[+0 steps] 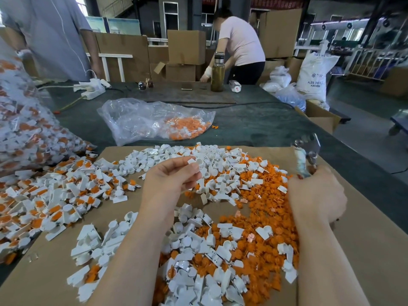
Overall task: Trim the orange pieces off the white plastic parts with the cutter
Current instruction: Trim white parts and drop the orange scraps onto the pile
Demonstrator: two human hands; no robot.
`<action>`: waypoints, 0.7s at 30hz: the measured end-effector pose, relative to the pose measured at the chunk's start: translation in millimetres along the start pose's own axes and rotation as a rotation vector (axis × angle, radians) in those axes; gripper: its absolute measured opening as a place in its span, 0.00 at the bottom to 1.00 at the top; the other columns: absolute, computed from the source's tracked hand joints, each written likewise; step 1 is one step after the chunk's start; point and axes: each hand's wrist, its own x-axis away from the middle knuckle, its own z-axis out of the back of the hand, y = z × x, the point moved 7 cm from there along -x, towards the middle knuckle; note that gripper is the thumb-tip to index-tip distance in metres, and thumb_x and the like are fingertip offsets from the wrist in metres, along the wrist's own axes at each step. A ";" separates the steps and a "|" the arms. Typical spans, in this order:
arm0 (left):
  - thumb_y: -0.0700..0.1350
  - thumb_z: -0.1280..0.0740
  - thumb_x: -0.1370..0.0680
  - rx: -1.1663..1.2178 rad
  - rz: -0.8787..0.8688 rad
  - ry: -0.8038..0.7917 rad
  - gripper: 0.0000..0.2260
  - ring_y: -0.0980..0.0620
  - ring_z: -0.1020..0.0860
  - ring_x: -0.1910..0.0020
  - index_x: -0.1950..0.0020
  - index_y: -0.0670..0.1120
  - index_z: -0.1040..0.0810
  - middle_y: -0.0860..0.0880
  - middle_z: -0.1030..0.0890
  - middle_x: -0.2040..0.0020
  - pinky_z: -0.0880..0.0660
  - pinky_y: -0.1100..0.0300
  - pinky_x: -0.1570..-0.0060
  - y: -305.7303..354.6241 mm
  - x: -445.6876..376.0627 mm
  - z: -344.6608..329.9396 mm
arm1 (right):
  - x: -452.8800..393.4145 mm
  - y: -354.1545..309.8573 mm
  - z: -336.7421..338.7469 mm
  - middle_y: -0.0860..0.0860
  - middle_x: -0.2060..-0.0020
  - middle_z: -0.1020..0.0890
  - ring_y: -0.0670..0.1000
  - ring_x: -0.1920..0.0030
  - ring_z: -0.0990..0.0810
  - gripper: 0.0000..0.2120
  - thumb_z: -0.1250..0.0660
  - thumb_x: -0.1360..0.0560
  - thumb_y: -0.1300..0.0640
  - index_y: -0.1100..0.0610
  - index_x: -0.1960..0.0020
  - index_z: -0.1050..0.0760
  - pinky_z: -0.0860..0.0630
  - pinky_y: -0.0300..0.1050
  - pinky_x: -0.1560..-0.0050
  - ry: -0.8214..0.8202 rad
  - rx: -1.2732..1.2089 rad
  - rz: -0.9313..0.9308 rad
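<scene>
So we've got our left hand (174, 175) up over the middle of the cardboard sheet (364, 235), fingers curled and pinching one small white plastic part (194, 161) between thumb and fingertips. No orange on that one as far as we can see. Our right hand (318, 193) is near the right edge of the cardboard, wrapped around the handles of the cutter (306, 155), whose metal head points up and away from us. Can't tell how the blades stand, it's blurry there.

The cardboard is covered in bits. A pile of loose white parts (198, 272) runs along the near edge and up through the middle to the far edge, and the trimmed orange pieces (260, 195) sit in a thick heap toward the right, just beside our right hand. Over at the left edge there's the pile of untrimmed parts (55, 195), white with the orange pieces on them, spilling off the cardboard next to a big clear bag (19, 120) stuffed with the same.

Past the far edge of the cardboard, on the green worktop (254, 120), lies another clear bag (154, 120) with orange bits in its right end. Further back there's a bottle (218, 72) with dark liquid, sunglasses (145, 85) and a white power strip (92, 89). Two people stand at the far side, one in grey (53, 36), one in pink (240, 40) bent over cardboard boxes (186, 47).
</scene>
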 end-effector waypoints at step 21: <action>0.37 0.25 0.27 0.161 0.021 0.272 0.06 0.54 0.15 0.63 0.53 0.46 0.18 0.49 0.14 0.62 0.20 0.66 0.65 -0.6 -4.2 29.0 | 99.3 -75.5 -78.6 0.43 0.59 0.23 0.45 0.59 0.24 0.06 0.31 0.26 0.47 0.46 0.54 0.26 0.29 0.39 0.64 -0.923 0.217 0.908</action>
